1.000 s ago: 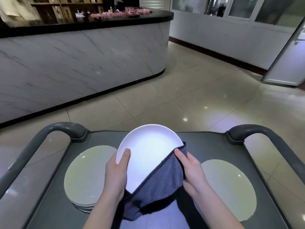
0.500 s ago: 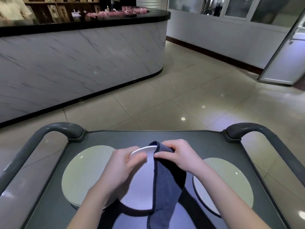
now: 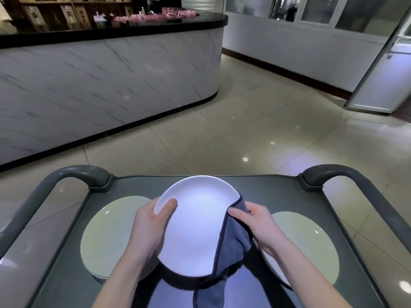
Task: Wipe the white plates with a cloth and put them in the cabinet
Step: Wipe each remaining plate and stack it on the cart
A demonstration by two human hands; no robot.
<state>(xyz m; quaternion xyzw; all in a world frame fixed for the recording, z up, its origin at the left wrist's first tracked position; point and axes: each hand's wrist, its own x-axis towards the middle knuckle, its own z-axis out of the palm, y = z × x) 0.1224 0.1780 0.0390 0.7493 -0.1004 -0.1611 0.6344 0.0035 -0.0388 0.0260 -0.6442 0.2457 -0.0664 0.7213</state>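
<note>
glossy plate (image 3: 195, 221), matt fuzzy cloth (image 3: 231, 238)

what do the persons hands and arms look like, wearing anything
Nothing worn that shows. The left hand and the right hand are bare, with no gloves, and no rings are visible on the fingers. The left forearm and right forearm are bare too: no sleeve, watch or bracelet appears anywhere down to the bottom edge of the picture.
</note>
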